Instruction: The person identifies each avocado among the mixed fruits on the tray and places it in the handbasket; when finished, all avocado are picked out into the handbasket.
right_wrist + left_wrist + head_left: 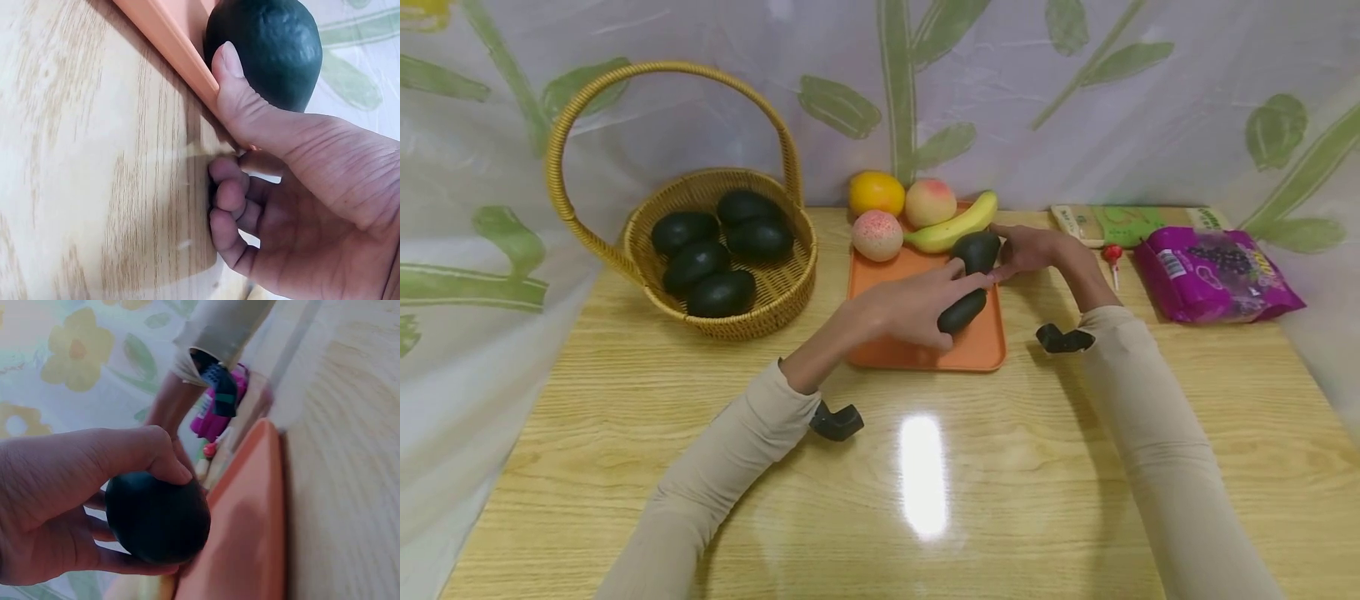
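Note:
Over the orange tray (880, 353), my left hand (906, 310) grips a dark green avocado (962, 312), thumb on one side and fingers on the other; in the left wrist view the avocado (159, 519) fills the grasp. A second avocado (976, 252) lies at the tray's right side. Beside it, my right hand (1030, 248) is at the tray's right edge. In the right wrist view its thumb (234, 78) lies over the tray rim near the avocado (269, 53), with the other fingers curled outside the rim. A banana (955, 227) and two peaches (877, 236) sit at the tray's back.
A wicker basket (797, 300) with a tall handle holds several avocados at the left. An orange-yellow fruit (877, 194) sits behind the peaches. At the right are a red lollipop (1112, 253), a purple grape-print packet (1217, 275) and a flat green-and-beige packet (1127, 224).

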A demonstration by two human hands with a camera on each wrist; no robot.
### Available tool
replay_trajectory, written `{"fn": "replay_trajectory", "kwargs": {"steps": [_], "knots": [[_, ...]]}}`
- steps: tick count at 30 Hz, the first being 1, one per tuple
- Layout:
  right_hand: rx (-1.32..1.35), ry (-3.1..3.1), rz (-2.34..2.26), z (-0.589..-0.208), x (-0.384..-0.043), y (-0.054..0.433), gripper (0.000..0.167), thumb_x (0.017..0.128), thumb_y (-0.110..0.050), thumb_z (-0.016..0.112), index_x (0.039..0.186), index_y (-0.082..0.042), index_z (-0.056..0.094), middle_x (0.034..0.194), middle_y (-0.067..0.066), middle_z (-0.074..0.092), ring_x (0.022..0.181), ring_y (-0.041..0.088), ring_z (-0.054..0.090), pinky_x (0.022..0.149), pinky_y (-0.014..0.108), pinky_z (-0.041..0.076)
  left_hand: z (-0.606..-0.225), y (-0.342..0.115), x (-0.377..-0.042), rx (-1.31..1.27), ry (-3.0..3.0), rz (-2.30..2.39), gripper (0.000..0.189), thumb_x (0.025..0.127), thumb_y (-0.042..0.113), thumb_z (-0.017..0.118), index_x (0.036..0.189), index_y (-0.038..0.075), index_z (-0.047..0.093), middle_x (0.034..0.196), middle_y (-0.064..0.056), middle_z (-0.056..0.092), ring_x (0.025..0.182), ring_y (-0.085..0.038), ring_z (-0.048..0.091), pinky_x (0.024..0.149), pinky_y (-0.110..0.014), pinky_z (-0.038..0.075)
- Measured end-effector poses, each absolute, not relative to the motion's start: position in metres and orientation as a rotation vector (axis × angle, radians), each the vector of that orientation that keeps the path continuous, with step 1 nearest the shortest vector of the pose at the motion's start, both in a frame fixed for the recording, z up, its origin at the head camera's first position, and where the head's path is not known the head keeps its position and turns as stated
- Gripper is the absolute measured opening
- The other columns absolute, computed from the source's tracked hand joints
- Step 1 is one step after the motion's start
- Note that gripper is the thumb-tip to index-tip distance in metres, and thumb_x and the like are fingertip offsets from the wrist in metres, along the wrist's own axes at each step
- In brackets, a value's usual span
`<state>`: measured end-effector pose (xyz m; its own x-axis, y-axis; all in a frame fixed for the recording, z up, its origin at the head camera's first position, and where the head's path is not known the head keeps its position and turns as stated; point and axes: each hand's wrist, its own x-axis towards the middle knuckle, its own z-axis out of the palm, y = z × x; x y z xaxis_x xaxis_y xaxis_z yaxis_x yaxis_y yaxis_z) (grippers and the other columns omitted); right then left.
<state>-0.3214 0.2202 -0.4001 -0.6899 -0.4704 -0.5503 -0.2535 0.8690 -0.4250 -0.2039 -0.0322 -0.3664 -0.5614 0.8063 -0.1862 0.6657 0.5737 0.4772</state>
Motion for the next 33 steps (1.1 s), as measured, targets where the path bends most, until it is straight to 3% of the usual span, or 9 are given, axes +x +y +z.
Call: {"fn": "replay_trajectory", "kwargs": {"steps": [7, 16, 21, 26, 33], "knots": [[-0.534, 2.355, -0.440, -0.401, -0.321, 0.221, 0.114, 0.092, -0.048, 0.078, 0.168, -0.004, 0.006, 0.150, 0.034, 0.049, 0.142, 0.046, 0.048, 0.122, 0.059, 0.036, -0.351, -0.044, -0.204, 1.258, 2.509, 0.649, 0.077, 0.082, 0.020, 0.072, 0.153, 0.023, 0.041, 0.131, -0.009, 0.048, 0.095, -0.020, 0.059, 0.080, -0.028, 0.052], [-0.559, 2.360, -0.481, -0.403, -0.322, 0.222, 0.110, 0.090, -0.045, 0.081, 0.168, -0.008, 0.011, 0.155, 0.031, 0.042, 0.144, 0.044, 0.044, 0.123, 0.059, 0.033, -0.324, -0.062, -0.205, 1.203, 2.652, 0.723, 0.075, 0.081, 0.022, 0.075, 0.151, 0.023, 0.046, 0.125, -0.007, 0.050, 0.092, -0.021, 0.060, 0.081, -0.031, 0.052], [-0.564, 2.374, -0.477, -0.404, -0.323, 0.222, 0.112, 0.089, -0.046, 0.082, 0.167, -0.004, 0.012, 0.153, 0.032, 0.045, 0.144, 0.046, 0.044, 0.124, 0.058, 0.033, -0.304, -0.078, -0.202, 1.022, 2.876, 0.728, 0.080, 0.078, 0.027, 0.081, 0.151, 0.025, 0.047, 0.131, -0.010, 0.052, 0.095, -0.026, 0.059, 0.079, -0.037, 0.055], [-0.553, 2.372, -0.458, -0.403, -0.321, 0.221, 0.115, 0.090, -0.046, 0.081, 0.167, -0.002, 0.009, 0.156, 0.034, 0.041, 0.148, 0.048, 0.040, 0.126, 0.059, 0.030, -0.287, -0.102, -0.198, 0.825, 3.047, 0.694, 0.076, 0.078, 0.034, 0.083, 0.148, 0.025, 0.053, 0.127, -0.011, 0.059, 0.096, -0.029, 0.060, 0.078, -0.043, 0.055], [-0.554, 2.368, -0.474, -0.403, -0.321, 0.221, 0.115, 0.089, -0.046, 0.082, 0.167, -0.003, 0.009, 0.158, 0.035, 0.038, 0.150, 0.049, 0.037, 0.127, 0.059, 0.028, -0.274, -0.143, -0.202, 0.600, 3.093, 0.532, 0.070, 0.082, 0.046, 0.080, 0.144, 0.025, 0.057, 0.137, -0.009, 0.060, 0.106, -0.034, 0.061, 0.088, -0.057, 0.054]]}}
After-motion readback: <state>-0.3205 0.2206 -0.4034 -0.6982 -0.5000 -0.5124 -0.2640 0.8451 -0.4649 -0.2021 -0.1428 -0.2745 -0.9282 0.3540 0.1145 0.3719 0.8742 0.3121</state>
